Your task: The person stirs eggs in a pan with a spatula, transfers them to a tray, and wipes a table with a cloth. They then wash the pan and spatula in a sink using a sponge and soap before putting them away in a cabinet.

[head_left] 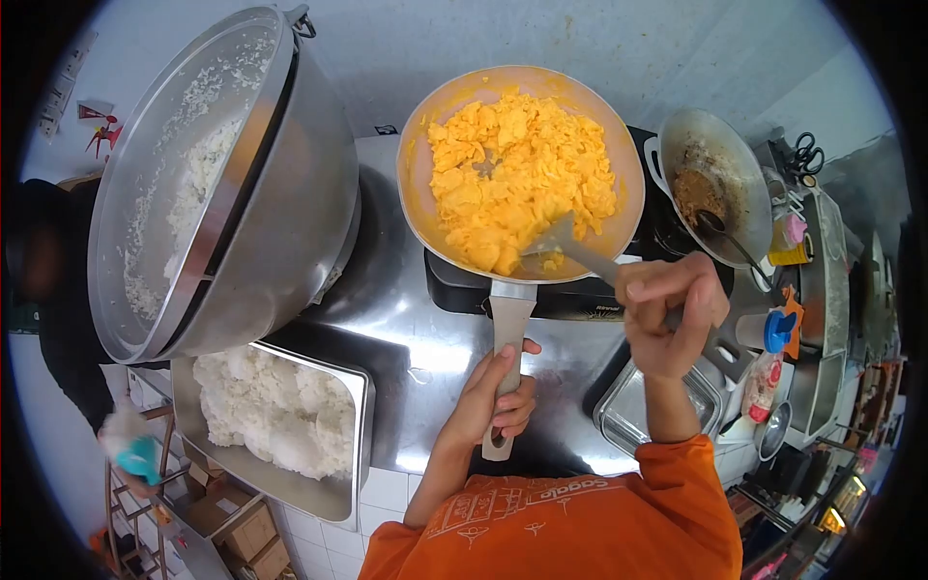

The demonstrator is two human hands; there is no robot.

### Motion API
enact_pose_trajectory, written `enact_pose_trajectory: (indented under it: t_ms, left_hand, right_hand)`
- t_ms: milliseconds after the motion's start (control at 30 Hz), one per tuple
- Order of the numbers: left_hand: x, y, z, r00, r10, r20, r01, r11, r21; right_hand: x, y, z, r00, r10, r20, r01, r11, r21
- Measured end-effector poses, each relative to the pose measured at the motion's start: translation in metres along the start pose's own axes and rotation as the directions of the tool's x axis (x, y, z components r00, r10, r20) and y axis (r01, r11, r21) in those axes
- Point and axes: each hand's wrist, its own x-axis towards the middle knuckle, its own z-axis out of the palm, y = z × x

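Scrambled egg [517, 179], bright yellow and in loose curds, fills the frying pan [416, 193], which sits on a black portable stove [570, 302] at the middle of the steel tabletop [416, 333]. The left hand [498, 396] is clenched around the pan's grey handle [509, 319]. The right hand [669, 311] grips a grey spatula [578, 249], whose blade rests at the near edge of the egg. To the left, a large metal pot [290, 193] lies tilted (rice clings to its inner wall) above a steel tray [360, 425] heaped with white rice [275, 411]. To the right of the stove stands a second pan [710, 145] holding brown residue and a spoon [730, 237].
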Motion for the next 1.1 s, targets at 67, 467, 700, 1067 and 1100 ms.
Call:
enact_pose_trajectory:
  t_ms: [67, 467, 700, 1067, 1100]
  left_hand:
    - [0.003, -0.001, -0.003, 1.0, -0.01, -0.012, 0.01, 1.0, 0.016]
    - [0.002, -0.003, -0.006, 1.0, 0.02, 0.007, -0.02, 0.999, 0.025]
    - [0.0, 0.0, 0.001, 1.0, 0.026, 0.009, -0.026, 1.0, 0.0]
    - [0.0, 0.005, 0.002, 1.0, -0.016, 0.01, 0.016, 0.999, 0.041]
    - [0.0, 0.006, 0.002, 1.0, -0.022, 0.012, 0.022, 0.999, 0.039]
  right_hand:
    - [0.002, 0.009, 0.027, 0.991, -0.078, -0.105, 0.113, 0.913, 0.393]
    - [0.109, 0.021, 0.034, 0.75, -0.052, -0.659, 0.295, 0.919, 0.263]
    - [0.094, -0.011, -0.005, 0.752, -0.401, -0.523, 0.353, 0.915, -0.193]
    - [0.16, 0.118, -0.009, 0.767, 0.13, -0.628, 0.04, 0.968, 0.249]
    - [0.172, 0.125, -0.007, 0.784, 0.202, -0.588, -0.001, 0.946, 0.323]
